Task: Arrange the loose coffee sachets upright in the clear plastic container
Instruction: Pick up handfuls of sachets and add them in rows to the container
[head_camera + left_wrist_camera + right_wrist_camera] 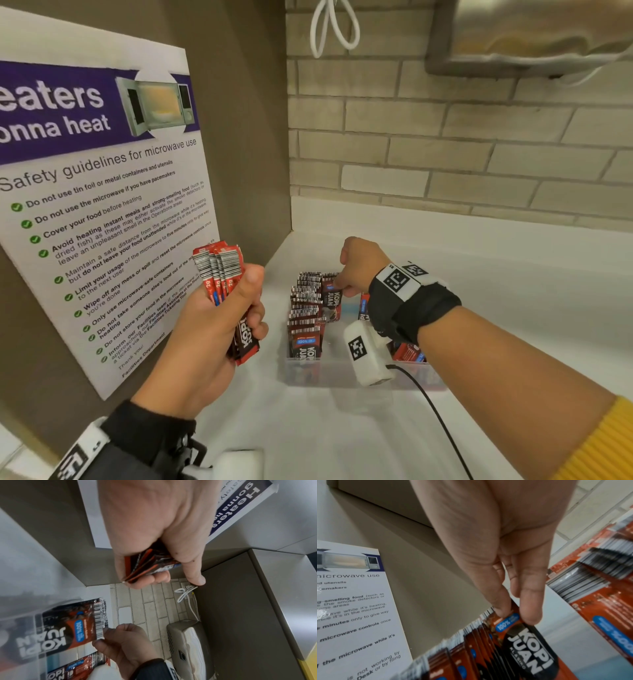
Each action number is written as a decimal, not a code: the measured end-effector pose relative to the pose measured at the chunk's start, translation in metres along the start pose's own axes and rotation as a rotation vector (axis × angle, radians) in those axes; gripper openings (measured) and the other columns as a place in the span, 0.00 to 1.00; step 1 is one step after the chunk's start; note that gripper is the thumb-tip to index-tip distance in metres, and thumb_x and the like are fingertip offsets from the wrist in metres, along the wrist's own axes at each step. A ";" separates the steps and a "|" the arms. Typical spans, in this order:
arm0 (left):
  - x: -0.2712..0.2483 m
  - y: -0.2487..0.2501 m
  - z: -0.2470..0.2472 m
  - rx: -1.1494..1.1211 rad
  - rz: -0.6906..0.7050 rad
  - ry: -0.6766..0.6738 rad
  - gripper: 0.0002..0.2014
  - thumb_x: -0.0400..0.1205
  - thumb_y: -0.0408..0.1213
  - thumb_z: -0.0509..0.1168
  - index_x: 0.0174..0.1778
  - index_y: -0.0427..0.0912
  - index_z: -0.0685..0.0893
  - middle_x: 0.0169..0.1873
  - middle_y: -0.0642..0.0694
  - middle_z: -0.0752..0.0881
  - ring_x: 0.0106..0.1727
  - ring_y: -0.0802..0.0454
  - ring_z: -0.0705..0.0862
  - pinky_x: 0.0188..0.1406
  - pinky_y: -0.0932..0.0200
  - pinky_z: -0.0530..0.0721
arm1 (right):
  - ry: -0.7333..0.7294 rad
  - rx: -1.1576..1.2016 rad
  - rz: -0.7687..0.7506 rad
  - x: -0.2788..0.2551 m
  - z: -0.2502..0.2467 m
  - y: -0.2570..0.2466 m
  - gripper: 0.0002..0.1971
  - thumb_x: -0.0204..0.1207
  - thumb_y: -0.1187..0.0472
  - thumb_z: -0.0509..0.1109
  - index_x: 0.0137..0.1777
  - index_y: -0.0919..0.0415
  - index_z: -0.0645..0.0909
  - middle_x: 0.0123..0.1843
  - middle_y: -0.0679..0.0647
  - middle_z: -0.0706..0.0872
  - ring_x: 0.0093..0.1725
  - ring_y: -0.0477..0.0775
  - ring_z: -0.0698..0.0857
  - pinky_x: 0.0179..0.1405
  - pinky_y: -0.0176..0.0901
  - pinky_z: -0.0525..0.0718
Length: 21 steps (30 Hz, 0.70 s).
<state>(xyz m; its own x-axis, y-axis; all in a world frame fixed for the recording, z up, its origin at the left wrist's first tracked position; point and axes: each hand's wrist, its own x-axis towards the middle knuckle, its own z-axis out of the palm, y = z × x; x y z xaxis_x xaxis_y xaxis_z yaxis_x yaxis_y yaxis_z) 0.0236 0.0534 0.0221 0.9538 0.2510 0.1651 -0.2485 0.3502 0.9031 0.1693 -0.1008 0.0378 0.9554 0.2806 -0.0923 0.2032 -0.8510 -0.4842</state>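
r hand [359, 265] pinches sachet [331, 297] in container [342, 375]; l hand [219, 329] grips bundle [219, 274].

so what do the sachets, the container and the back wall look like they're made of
Sachets: thin glossy printed film, probably plastic or foil laminate; they catch the light and flex in the left hand.
Container: clear, slightly frosted rigid plastic; the packs show through its wall.
Back wall: pale matte brick-pattern tile with recessed grout lines; possibly real brick.

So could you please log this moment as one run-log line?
left hand: grips sachet bundle | right hand: pinches sachet upright beside row in container | stage: placing
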 end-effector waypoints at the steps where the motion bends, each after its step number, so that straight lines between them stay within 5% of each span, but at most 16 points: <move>1: 0.000 -0.001 0.000 -0.007 -0.017 -0.006 0.43 0.42 0.61 0.84 0.46 0.39 0.79 0.25 0.51 0.76 0.21 0.58 0.72 0.19 0.65 0.75 | -0.001 -0.004 -0.002 0.000 0.001 0.000 0.14 0.68 0.69 0.76 0.48 0.65 0.74 0.41 0.59 0.85 0.43 0.58 0.87 0.44 0.48 0.86; 8: -0.001 -0.004 0.000 -0.015 -0.078 -0.011 0.37 0.42 0.56 0.86 0.42 0.43 0.84 0.25 0.49 0.74 0.22 0.57 0.72 0.18 0.64 0.75 | 0.026 -0.010 -0.001 0.006 0.005 0.003 0.09 0.69 0.66 0.74 0.43 0.64 0.75 0.40 0.58 0.84 0.39 0.53 0.82 0.21 0.35 0.69; 14: -0.001 -0.007 -0.001 0.005 -0.103 -0.034 0.26 0.44 0.52 0.86 0.35 0.50 0.87 0.26 0.50 0.77 0.23 0.57 0.74 0.20 0.62 0.77 | 0.027 0.019 0.008 0.009 0.009 0.005 0.09 0.68 0.67 0.74 0.40 0.63 0.75 0.41 0.60 0.87 0.39 0.54 0.84 0.24 0.37 0.73; 18: -0.001 -0.009 -0.003 0.023 -0.113 -0.045 0.27 0.46 0.52 0.86 0.37 0.49 0.87 0.28 0.50 0.78 0.23 0.56 0.74 0.22 0.62 0.77 | 0.010 0.069 0.004 0.008 0.008 0.007 0.09 0.70 0.66 0.74 0.44 0.65 0.76 0.44 0.63 0.88 0.43 0.59 0.89 0.32 0.42 0.82; 21: 0.000 -0.010 -0.004 -0.018 -0.144 -0.054 0.21 0.54 0.43 0.83 0.40 0.46 0.86 0.28 0.48 0.78 0.23 0.55 0.75 0.21 0.62 0.77 | -0.007 0.061 0.001 0.004 0.005 0.008 0.11 0.69 0.67 0.75 0.46 0.66 0.75 0.42 0.61 0.88 0.43 0.59 0.90 0.38 0.45 0.85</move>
<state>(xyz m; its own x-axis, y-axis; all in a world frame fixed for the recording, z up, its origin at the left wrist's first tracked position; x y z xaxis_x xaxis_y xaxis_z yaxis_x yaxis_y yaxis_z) 0.0252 0.0537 0.0115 0.9873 0.1487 0.0559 -0.1112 0.3956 0.9117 0.1735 -0.1044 0.0290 0.9539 0.2834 -0.0991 0.1888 -0.8228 -0.5360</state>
